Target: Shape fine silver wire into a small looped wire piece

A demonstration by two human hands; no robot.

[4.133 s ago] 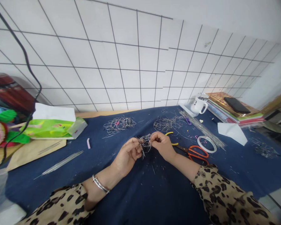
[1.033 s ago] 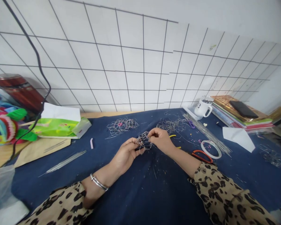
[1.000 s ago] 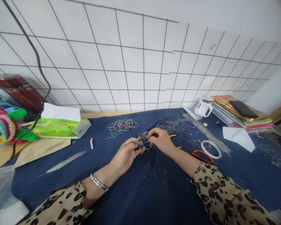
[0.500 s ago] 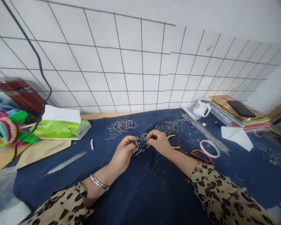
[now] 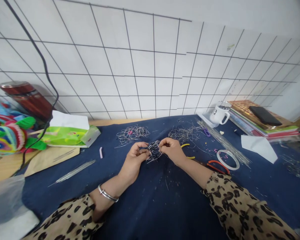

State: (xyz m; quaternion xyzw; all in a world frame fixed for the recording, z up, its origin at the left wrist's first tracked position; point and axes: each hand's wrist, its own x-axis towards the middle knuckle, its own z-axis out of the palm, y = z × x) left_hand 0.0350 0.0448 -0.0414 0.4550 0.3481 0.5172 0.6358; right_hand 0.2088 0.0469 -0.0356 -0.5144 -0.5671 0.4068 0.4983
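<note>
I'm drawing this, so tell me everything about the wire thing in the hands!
The wire thing is a small, gappy tangle of thin, silvery, metal-looking wires that cross, with a few ends poking out below. The left hand grips one side and the right hand pinches the other. Dark blue cloth shows behind it.

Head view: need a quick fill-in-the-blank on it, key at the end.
The left hand and right hand hold a small openwork piece of bent metal ____.
The silver bangle is on the ____ wrist.
The cloth under the hands is dark ____.
The white mug has its handle toward the picture's ____ side.

Missing words: wire; left; blue; right.
</note>
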